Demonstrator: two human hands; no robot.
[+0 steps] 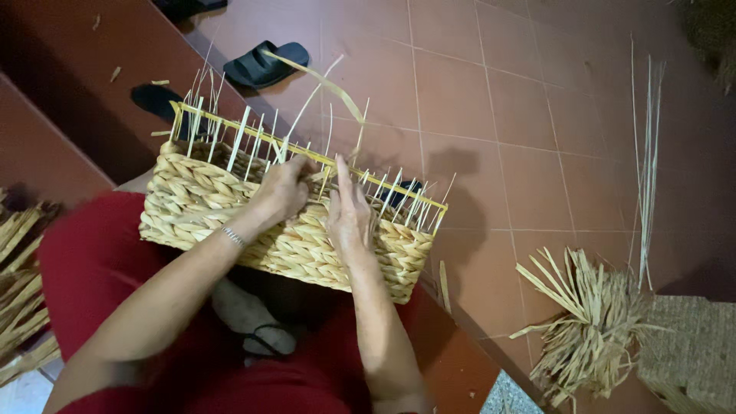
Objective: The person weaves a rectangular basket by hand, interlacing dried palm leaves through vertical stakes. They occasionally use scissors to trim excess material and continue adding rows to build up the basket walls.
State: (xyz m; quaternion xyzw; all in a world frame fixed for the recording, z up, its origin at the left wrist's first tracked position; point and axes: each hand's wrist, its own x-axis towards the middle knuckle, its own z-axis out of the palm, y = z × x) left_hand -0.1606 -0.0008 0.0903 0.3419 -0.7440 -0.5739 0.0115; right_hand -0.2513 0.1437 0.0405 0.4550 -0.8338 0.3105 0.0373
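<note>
A rectangular woven straw basket (192, 203) rests on my lap, with a yellow frame rod along its top and several thin uprights sticking up. My left hand (282, 190) grips the weave at the basket's upper edge, fingers curled around a straw strand (326, 80) that arcs upward. A thin bracelet is on that wrist. My right hand (349, 215) presses flat against the basket's front side, fingers pointing up toward the rim and touching the weave.
A pile of loose straw (590, 322) and a woven mat (694, 353) lie at the lower right. Long thin reeds (648, 161) lie on the red tiled floor. Black sandals (264, 65) sit at the back. More straw (19, 284) is at the left.
</note>
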